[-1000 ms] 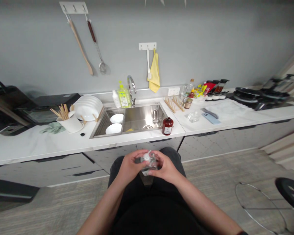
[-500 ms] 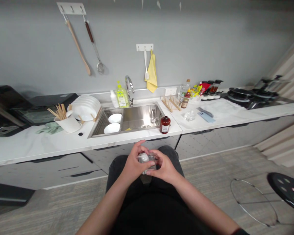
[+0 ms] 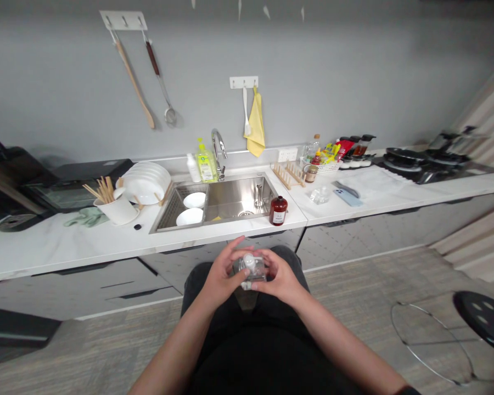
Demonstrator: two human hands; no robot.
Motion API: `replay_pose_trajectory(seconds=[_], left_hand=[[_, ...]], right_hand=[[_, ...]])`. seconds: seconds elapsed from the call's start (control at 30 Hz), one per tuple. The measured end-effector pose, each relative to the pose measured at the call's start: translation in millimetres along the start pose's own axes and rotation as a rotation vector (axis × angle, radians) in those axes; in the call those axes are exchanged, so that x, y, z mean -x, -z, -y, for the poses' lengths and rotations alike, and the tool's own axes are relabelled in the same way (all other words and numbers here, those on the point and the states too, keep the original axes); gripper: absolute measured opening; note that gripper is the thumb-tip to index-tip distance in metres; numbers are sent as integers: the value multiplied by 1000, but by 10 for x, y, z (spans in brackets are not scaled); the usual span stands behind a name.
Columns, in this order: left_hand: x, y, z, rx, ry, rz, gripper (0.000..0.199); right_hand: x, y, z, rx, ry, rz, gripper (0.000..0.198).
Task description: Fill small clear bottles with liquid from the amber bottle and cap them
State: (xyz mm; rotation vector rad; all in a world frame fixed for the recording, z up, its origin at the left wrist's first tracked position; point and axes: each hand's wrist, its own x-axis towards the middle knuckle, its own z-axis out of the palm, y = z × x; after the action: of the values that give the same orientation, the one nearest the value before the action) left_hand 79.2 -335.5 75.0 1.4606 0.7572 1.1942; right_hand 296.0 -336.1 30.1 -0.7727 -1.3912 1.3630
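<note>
Between my two hands, over my lap, is a clear pump bottle [image 3: 256, 273] with a white pump top [image 3: 250, 262], seen from above. My left hand [image 3: 226, 271] grips its left side, the thumb near the base of the pump top and the fingers raised behind. My right hand [image 3: 278, 274] wraps the right side, its thumb along the near face. A brown bottle [image 3: 278, 212] with a white label and a dark neck stands on the counter edge just beyond my hands.
Beyond is the sink [image 3: 234, 200], with white bowls [image 3: 190, 216] in its left basket. Plates [image 3: 146, 184] and a utensil holder [image 3: 117, 209] stand on the left counter. To the right lie a phone [image 3: 348, 197] and crumpled clear plastic [image 3: 320, 195]. A stool [image 3: 483, 321] stands at lower right.
The pump top's nozzle pointed left and now points right. Both hands still hold the bottle, with the left fingers slightly shifted. The view has shifted slightly.
</note>
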Motion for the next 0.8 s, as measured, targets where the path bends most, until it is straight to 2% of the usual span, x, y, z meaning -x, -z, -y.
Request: replay_pose_trajectory(seconds=[0.1, 0.2, 0.27, 0.43, 0.63, 0.7, 0.8], left_hand=[[-2, 22, 20, -73, -31, -125, 84], [3, 23, 10, -74, -42, -63, 92], [12, 10, -2, -45, -17, -25, 87], [-12, -62, 57, -135, -18, -219, 78], [-39, -101, 92, -229, -41, -303, 69], [-24, -74, 53, -259, -62, -256, 76], [12, -31, 0, -164, -87, -64, 86]], right_hand=[[-18, -11, 8, -14, -2, 5, 90], [-28, -20, 26, -14, 15, 21, 85], [-29, -19, 24, -17, 21, 28, 86], [-13, -15, -3, 15, -1, 8, 90], [5, -53, 35, 116, 15, -26, 88], [3, -62, 42, 134, 20, -36, 87], [-6, -64, 36, 126, 26, -28, 85]])
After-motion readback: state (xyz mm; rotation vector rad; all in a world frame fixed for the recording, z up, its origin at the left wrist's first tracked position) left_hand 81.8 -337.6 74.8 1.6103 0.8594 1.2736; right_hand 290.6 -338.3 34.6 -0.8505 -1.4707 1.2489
